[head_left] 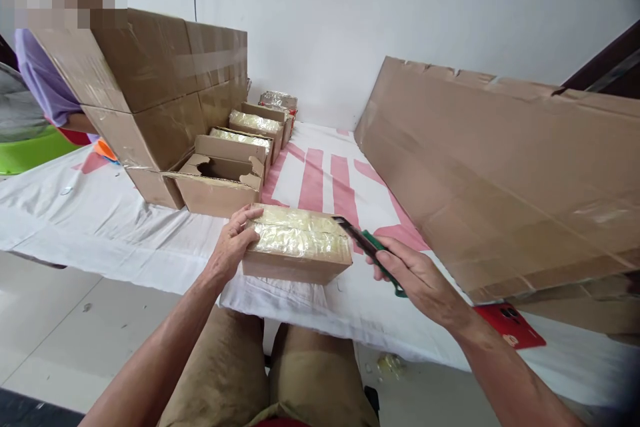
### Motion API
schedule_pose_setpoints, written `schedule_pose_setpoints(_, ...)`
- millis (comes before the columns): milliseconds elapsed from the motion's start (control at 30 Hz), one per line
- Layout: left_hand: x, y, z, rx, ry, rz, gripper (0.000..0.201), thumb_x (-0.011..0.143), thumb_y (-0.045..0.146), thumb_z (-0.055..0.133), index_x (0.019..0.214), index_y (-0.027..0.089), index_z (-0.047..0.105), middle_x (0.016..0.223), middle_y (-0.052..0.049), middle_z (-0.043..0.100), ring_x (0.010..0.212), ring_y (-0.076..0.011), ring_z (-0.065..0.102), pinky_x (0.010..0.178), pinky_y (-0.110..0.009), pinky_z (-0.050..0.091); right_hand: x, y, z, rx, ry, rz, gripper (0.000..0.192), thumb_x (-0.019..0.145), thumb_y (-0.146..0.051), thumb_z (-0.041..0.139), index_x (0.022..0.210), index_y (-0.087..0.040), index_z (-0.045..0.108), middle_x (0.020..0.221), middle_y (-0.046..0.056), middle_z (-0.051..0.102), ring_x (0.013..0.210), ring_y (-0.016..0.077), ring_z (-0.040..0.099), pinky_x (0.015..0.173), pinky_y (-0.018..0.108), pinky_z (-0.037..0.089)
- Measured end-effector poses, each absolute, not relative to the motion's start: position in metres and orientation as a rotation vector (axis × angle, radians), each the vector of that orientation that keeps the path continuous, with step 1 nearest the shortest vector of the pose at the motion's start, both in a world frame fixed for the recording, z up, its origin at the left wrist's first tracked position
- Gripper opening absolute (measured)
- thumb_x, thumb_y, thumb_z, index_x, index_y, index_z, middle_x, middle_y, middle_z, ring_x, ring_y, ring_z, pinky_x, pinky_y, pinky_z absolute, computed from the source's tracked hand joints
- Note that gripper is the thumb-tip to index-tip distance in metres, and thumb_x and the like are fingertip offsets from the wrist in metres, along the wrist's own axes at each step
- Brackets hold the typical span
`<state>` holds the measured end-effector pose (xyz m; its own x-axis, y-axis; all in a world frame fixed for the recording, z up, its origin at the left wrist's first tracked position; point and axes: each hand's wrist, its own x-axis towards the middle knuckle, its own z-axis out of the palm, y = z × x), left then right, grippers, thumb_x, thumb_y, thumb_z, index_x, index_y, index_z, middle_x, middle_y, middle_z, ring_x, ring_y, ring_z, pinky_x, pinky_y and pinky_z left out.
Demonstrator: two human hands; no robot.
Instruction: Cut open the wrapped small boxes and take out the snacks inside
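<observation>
Brown cardboard, taped glossy across the top, makes up the small box (pixel 297 245) that is lying at the near edge of the white cloth (pixel 100 213) with red stripes, directly ahead of the person's knees. The left hand (pixel 234 245) is resting on the box's left end, fingers curled over the top corner and pressing it down. The right hand (pixel 417 278) is hovering just right of the box, fist wrapped around a green-handled cutter (pixel 367 248) whose dark tip is touching the box's upper right edge.

Behind the box, an open empty carton (pixel 220 183) is standing first in a row of similar taped boxes (pixel 253 127) running back toward the wall. A big stacked carton (pixel 160 90) is sitting left of that row, and another person in a purple sleeve (pixel 43 77) is standing behind it. A long flattened cardboard sheet (pixel 505 167) is leaning along the right side, close to the right hand. A red card (pixel 510 325) is lying under its near corner.
</observation>
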<state>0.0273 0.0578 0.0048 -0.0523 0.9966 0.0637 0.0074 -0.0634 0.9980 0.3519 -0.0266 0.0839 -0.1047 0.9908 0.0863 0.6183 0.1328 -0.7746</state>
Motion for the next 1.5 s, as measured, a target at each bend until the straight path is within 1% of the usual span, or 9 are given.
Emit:
schedule_pose_setpoints(233,0.036,0.057,-0.012,1.164,1.196,1.397,0.045,0.074,0.038,0.072,0.116,0.024,0.079,0.15,-0.01,0.062,0.151,-0.0344,0.044,0.129,-0.052,0.027,0.307,0.004,0.095,-1.46,-1.969,0.864,0.048,0.103,-0.061,0.048,0.085,-0.022,0.067,0.069,0.0,0.061,0.063,0.0155,0.056,0.053,0.028,0.044)
schedule_pose_setpoints(633,0.037,0.059,-0.018,1.164,1.183,1.394,0.05,0.074,0.03,0.063,0.121,0.021,0.078,0.155,-0.012,0.056,0.155,-0.0329,0.039,0.131,-0.05,0.024,0.286,0.026,0.104,-1.535,-2.048,0.922,0.041,0.1,-0.056,0.054,0.081,-0.022,0.066,0.065,-0.002,0.057,0.056,0.0132,0.052,0.05,0.026,0.038)
schedule_pose_setpoints(833,0.036,0.056,-0.012,1.188,1.207,1.484,0.05,0.08,0.034,0.067,0.128,0.022,0.072,0.156,-0.013,0.055,0.152,-0.0338,0.043,0.126,-0.054,0.031,0.285,0.022,0.1,-1.458,-1.749,1.385,0.052,0.09,-0.068,0.067,0.074,-0.018,0.063,0.075,0.002,0.067,0.056,0.0107,0.058,0.049,0.023,0.045)
schedule_pose_setpoints(1033,0.046,0.003,0.027,1.284,1.267,1.741,0.034,0.087,0.046,0.073,0.113,0.025,0.074,0.139,-0.009,0.067,0.138,-0.0318,0.057,0.12,-0.05,0.041,0.274,-0.011,0.085,-1.283,-1.343,1.545,0.047,0.087,-0.065,0.075,0.091,-0.02,0.064,0.079,0.001,0.069,0.057,0.0117,0.062,0.051,0.023,0.049)
schedule_pose_setpoints(1200,0.086,-0.036,0.029,0.863,0.956,1.458,0.058,0.075,0.052,0.086,0.121,0.021,0.07,0.116,-0.012,0.076,0.108,-0.0281,0.071,0.096,-0.042,0.057,0.25,-0.031,0.067,-1.12,-1.139,1.502,0.042,0.093,-0.059,0.068,0.115,-0.024,0.061,0.086,0.001,0.073,0.06,0.013,0.064,0.056,0.025,0.053)
schedule_pose_setpoints(1267,0.099,-0.042,0.026,0.809,0.898,1.361,0.059,0.071,0.054,0.089,0.116,0.019,0.072,0.108,-0.011,0.076,0.095,-0.024,0.071,0.086,-0.037,0.058,0.242,-0.034,0.055,-1.098,-1.121,1.432,0.044,0.095,-0.057,0.063,0.126,-0.026,0.06,0.094,0.003,0.075,0.068,0.0161,0.069,0.063,0.028,0.058)
schedule_pose_setpoints(1333,0.106,-0.045,0.024,0.81,0.882,1.308,0.056,0.069,0.055,0.09,0.107,0.018,0.074,0.098,-0.008,0.075,0.083,-0.0194,0.068,0.078,-0.033,0.057,0.235,-0.038,0.041,-1.103,-1.129,1.333,0.047,0.097,-0.056,0.06,0.135,-0.027,0.06,0.111,0.006,0.076,0.093,0.0216,0.074,0.079,0.034,0.063)
schedule_pose_setpoints(1400,0.11,-0.046,0.024,0.829,0.893,1.313,0.053,0.069,0.057,0.09,0.103,0.018,0.076,0.092,-0.005,0.074,0.078,-0.0172,0.064,0.076,-0.031,0.055,0.23,-0.043,0.028,-1.113,-1.154,1.239,0.047,0.099,-0.055,0.058,0.138,-0.029,0.06,0.131,0.006,0.072,0.122,0.0259,0.069,0.099,0.039,0.06)
schedule_pose_setpoints(1500,0.109,-0.048,0.024,0.85,0.901,1.299,0.05,0.072,0.058,0.087,0.1,0.019,0.077,0.089,-0.005,0.074,0.078,-0.0185,0.064,0.077,-0.033,0.055,0.23,-0.051,0.017,-1.137,-1.232,1.126,0.047,0.102,-0.059,0.054,0.139,-0.032,0.062,0.142,0.005,0.068,0.135,0.0275,0.061,0.111,0.044,0.054)
